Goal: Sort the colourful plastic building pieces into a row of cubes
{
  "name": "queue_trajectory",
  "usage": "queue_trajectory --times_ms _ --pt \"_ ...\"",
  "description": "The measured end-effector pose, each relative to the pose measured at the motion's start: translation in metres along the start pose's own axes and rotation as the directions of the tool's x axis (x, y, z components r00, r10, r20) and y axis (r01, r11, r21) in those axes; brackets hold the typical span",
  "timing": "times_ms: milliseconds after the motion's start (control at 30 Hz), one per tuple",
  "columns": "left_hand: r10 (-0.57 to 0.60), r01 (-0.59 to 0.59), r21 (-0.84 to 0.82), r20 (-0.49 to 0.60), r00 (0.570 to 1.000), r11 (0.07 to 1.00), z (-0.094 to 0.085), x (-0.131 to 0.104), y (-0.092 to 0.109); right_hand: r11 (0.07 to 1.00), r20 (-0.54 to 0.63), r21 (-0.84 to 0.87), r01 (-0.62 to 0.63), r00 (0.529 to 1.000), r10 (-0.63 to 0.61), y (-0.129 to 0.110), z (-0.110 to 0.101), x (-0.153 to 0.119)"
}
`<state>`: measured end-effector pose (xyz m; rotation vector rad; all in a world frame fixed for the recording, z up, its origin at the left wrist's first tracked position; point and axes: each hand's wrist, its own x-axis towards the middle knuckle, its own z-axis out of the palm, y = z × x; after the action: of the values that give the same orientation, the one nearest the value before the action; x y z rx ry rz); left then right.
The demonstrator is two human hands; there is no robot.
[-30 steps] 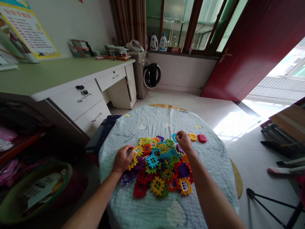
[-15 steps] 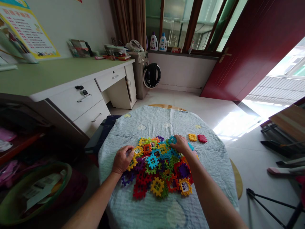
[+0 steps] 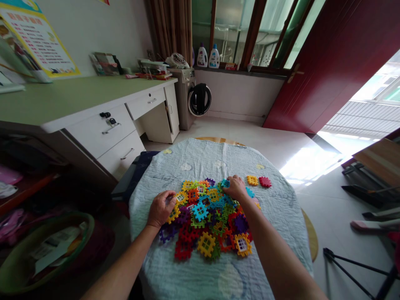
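A heap of colourful interlocking plastic building blocks [image 3: 200, 211], square with notched edges and some with window grids, lies on the cloth-covered table. My left hand [image 3: 161, 209] rests cupped at the heap's left edge, thumb and fingers apart, beside a yellow window block [image 3: 181, 198]. At the heap's far right side, my right hand [image 3: 236, 186] has its fingers closed on a blue block [image 3: 225, 183], partly hidden by the hand. Away from the heap, to the right, lie a yellow block [image 3: 252, 180] and a red block [image 3: 265, 182], side by side.
A pale blue patterned cloth [image 3: 212, 160] covers the round table. Left stands a green-topped desk [image 3: 93, 89] with drawers, and beyond it a washing machine [image 3: 184, 96] with its door open. A basket [image 3: 89, 233] sits low at left; black tripod legs [image 3: 353, 260] are at right.
My right hand has shifted slightly and covers more of the blue block. My left hand and the heap look the same.
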<state>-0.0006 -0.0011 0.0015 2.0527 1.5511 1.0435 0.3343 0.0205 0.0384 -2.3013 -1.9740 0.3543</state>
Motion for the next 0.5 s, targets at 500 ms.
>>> queue_trajectory --times_ms 500 --pt "0.007 -0.007 0.008 0.008 1.000 1.000 0.000 0.000 -0.003 0.980 -0.146 0.112 -0.167 0.972 0.182 0.081 -0.026 -0.003"
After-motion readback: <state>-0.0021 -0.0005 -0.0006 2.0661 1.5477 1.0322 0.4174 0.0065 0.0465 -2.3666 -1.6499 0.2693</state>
